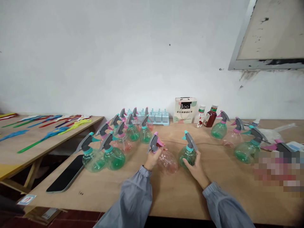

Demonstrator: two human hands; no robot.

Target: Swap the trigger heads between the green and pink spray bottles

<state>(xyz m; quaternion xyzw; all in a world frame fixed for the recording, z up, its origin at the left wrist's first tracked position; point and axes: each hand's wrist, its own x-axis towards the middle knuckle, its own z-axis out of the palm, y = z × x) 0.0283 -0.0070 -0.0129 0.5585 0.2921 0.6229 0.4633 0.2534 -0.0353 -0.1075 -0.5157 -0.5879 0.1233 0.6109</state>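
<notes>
My left hand point(155, 156) is closed around the neck of a pink spray bottle point(168, 162), just under its grey and pink trigger head. That bottle leans, its clear pink body angled down to the right near the tabletop. To the right, my right hand point(196, 166) grips the round body of a green spray bottle point(186, 155), which stands nearly upright with a grey and turquoise head. Between the two bottles is a narrow gap. Left of my hands, several more green and pink spray bottles point(114, 158) stand in a cluster.
More spray bottles point(247, 151) stand on the right. At the back are a light blue ice-pop mould point(161, 118), a paper bag point(185, 110) and two drink bottles point(210, 117). A phone point(66, 174) lies front left. Colourful flat plastic pieces point(47, 137) cover a neighbouring table.
</notes>
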